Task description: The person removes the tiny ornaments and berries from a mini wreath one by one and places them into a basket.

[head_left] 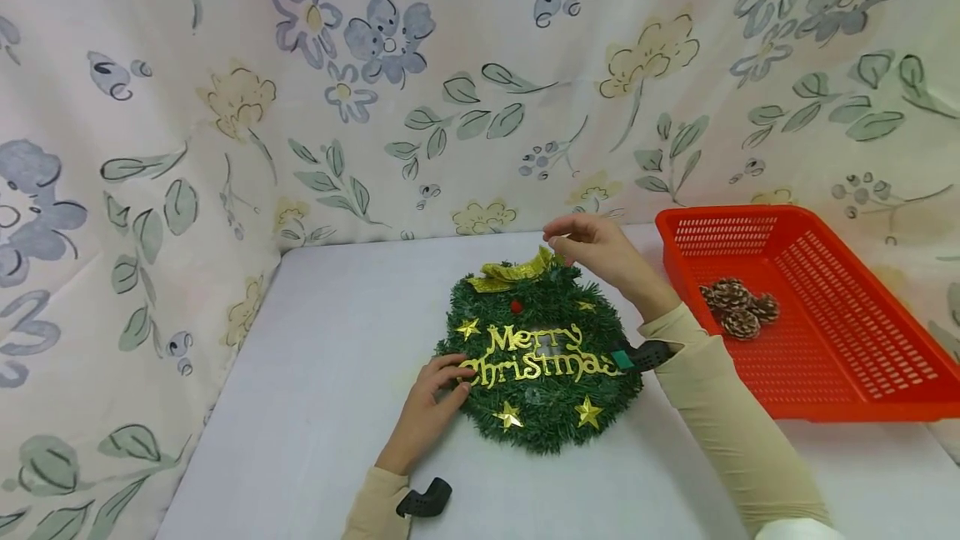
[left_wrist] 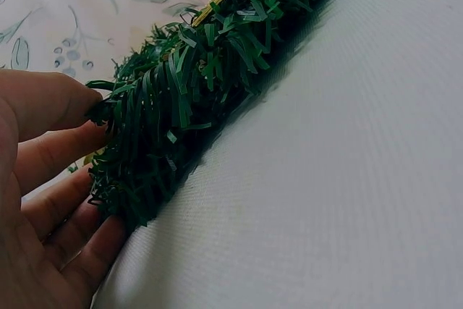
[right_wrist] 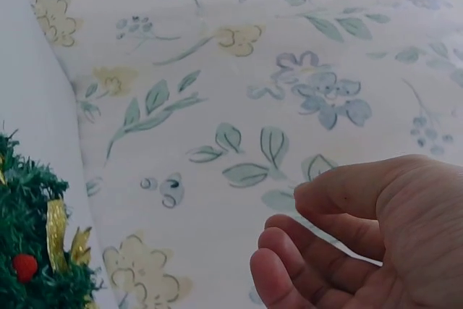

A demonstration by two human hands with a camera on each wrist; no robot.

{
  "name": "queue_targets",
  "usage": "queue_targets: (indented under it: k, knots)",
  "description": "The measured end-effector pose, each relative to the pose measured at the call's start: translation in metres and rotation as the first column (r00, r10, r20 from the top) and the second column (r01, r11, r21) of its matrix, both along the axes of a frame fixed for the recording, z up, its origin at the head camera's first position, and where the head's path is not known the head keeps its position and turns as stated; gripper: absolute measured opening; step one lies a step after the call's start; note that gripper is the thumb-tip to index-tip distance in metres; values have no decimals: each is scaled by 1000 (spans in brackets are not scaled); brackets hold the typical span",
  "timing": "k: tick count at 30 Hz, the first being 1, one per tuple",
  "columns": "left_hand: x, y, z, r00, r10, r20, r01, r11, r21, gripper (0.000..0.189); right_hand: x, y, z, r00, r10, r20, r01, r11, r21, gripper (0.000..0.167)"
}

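A round green tinsel wreath [head_left: 551,432] lies on the white table, bearing gold "Merry Christmas" lettering [head_left: 532,367], gold stars [head_left: 588,412] and a small red ball [head_left: 517,306]. Across its top sits a glittery gold ribbon [head_left: 502,275]. My left hand [head_left: 433,402] rests on the wreath's left edge by the letter C; in the left wrist view its fingers [left_wrist: 54,204] touch the green tinsel. Above the upper right rim, beside the ribbon's end, my right hand [head_left: 600,250] is raised with fingers loosely bent. Nothing shows between its fingers in the right wrist view.
To the right stands a red plastic basket [head_left: 817,307] with slotted walls. Several pine cones [head_left: 738,307] lie at its left side. A flowered curtain [head_left: 450,65] hangs behind the table [head_left: 322,340] and along its left side.
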State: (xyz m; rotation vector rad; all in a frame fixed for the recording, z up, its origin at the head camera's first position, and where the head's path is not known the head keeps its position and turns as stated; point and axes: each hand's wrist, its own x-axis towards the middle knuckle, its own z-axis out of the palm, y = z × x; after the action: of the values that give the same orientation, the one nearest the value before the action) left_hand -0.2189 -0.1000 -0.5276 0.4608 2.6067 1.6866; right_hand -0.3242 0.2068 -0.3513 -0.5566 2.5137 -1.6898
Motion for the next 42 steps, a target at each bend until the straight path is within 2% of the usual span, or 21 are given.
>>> queue_targets:
  k: [12,42]
  knots:
    - [0,-2,0,1000,-6,17,6,1000,4,22,0,-27,-6,998,61,3,-61,998,-7,27]
    - [-1,-1,-1,1000,-1,14,1,1000,-17,22,-2,-44,-65,984,100,146,-100,995,-9,33]
